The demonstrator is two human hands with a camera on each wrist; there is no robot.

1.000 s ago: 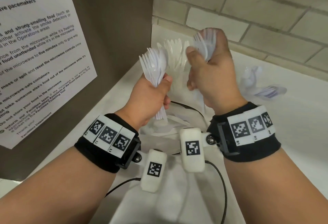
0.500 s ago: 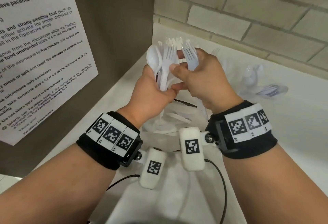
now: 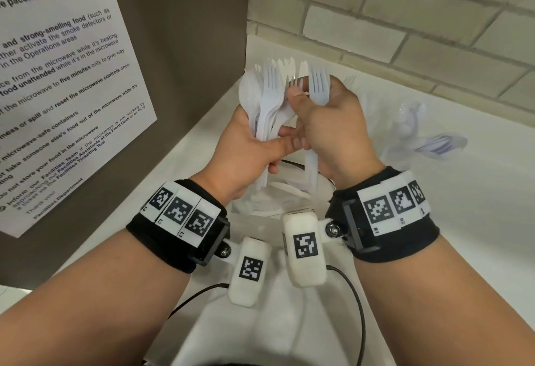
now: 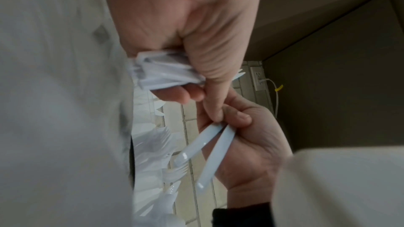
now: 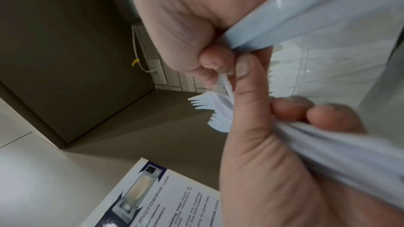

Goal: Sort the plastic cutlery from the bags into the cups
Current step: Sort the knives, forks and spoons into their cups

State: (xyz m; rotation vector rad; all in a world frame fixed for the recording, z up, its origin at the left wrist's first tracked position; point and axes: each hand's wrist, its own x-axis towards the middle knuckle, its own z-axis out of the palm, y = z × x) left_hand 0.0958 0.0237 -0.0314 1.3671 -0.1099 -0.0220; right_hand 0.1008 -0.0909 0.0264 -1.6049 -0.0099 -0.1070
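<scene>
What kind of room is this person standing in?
Probably a shared office kitchen or break room. A posted notice lists microwave rules and names a Facilities Department, plastic forks fill both hands, and a white counter meets a brick wall.

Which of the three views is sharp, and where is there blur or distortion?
Head view: sharp on both hands, the left hand and right hand; wall lines bend near the edges. Left wrist view: soft, the fork handles slightly blurred. Right wrist view: the nearest cutlery is badly out of focus.
</scene>
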